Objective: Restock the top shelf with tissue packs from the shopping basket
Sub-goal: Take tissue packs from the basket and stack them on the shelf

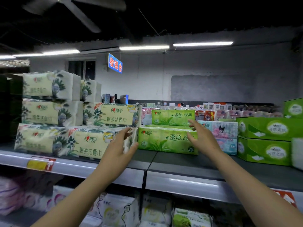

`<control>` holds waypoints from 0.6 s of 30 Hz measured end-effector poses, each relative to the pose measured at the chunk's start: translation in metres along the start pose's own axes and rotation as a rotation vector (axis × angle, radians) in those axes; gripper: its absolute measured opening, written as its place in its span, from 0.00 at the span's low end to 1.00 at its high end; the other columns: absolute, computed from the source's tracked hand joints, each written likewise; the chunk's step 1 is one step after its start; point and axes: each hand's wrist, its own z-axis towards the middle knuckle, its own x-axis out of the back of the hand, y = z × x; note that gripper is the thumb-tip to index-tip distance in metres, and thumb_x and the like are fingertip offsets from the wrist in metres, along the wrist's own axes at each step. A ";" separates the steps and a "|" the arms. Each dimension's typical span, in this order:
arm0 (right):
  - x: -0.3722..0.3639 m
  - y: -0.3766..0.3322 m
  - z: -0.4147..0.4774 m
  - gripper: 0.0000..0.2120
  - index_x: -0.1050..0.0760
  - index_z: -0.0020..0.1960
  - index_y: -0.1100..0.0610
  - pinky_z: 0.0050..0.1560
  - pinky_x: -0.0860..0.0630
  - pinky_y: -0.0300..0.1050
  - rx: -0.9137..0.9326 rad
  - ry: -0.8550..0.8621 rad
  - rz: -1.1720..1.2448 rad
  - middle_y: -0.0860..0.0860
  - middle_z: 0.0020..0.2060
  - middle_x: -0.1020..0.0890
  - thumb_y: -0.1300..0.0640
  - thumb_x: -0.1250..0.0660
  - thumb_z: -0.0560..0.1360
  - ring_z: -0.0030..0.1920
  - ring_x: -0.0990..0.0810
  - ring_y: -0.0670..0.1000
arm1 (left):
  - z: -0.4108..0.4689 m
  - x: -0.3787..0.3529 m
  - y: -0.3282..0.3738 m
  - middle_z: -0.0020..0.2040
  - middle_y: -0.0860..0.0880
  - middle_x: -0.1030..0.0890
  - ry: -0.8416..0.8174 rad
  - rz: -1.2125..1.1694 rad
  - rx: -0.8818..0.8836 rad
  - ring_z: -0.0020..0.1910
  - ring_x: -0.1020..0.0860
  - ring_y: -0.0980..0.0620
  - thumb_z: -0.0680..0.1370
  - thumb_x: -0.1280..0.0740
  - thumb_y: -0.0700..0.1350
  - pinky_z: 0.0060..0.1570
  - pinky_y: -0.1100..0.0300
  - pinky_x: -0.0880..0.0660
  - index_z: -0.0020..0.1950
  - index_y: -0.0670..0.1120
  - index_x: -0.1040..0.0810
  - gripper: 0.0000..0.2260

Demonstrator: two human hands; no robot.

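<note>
Glossy green tissue pack (165, 139) on top shelf (180, 163), open empty left hand (117, 149) at nine o'clock, right hand (202, 138) likewise at three.

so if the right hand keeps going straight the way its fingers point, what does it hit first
Most likely the lower green tissue pack: the right hand is open, fingers already at its right end, though depth is unclear.

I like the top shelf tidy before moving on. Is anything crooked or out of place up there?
Mostly tidy. The upper green tissue pack sits set back from the front of the lower green pack rather than flush. Both hands, left hand and right hand, flank the lower pack, open.
</note>
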 end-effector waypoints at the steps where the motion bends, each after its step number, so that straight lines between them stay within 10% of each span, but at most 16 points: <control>1: 0.004 -0.008 -0.002 0.26 0.40 0.73 0.48 0.62 0.28 0.50 0.031 0.022 0.063 0.50 0.65 0.26 0.52 0.37 0.77 0.63 0.27 0.52 | -0.002 0.003 0.001 0.64 0.51 0.27 0.017 -0.008 0.007 0.63 0.29 0.54 0.79 0.36 0.49 0.59 0.58 0.28 0.73 0.52 0.37 0.23; 4: 0.015 -0.034 -0.025 0.23 0.36 0.70 0.45 0.61 0.30 0.42 0.092 0.110 0.371 0.43 0.61 0.26 0.55 0.35 0.77 0.60 0.26 0.44 | -0.013 0.008 0.015 0.60 0.53 0.26 0.059 -0.135 0.054 0.59 0.28 0.58 0.80 0.38 0.49 0.49 0.71 0.31 0.69 0.55 0.35 0.18; 8: 0.018 -0.050 -0.068 0.21 0.34 0.63 0.38 0.56 0.32 0.29 0.127 0.171 0.617 0.35 0.59 0.26 0.58 0.34 0.76 0.58 0.27 0.34 | -0.029 0.002 0.025 0.58 0.59 0.25 0.063 -0.257 0.066 0.60 0.27 0.62 0.79 0.38 0.50 0.58 0.62 0.33 0.60 0.63 0.33 0.12; 12: 0.016 -0.044 -0.098 0.19 0.31 0.59 0.39 0.53 0.28 0.30 0.041 0.178 0.776 0.39 0.57 0.23 0.61 0.36 0.77 0.55 0.24 0.35 | -0.039 -0.002 0.026 0.62 0.55 0.26 0.031 -0.253 0.091 0.63 0.29 0.58 0.79 0.38 0.50 0.54 0.69 0.33 0.64 0.60 0.34 0.14; 18: 0.032 -0.057 -0.162 0.17 0.31 0.62 0.42 0.57 0.26 0.42 -0.169 0.069 0.818 0.42 0.59 0.22 0.58 0.36 0.78 0.60 0.23 0.45 | -0.072 0.014 0.020 0.60 0.57 0.25 -0.057 -0.366 0.159 0.63 0.27 0.56 0.81 0.40 0.47 0.68 0.50 0.32 0.64 0.57 0.31 0.12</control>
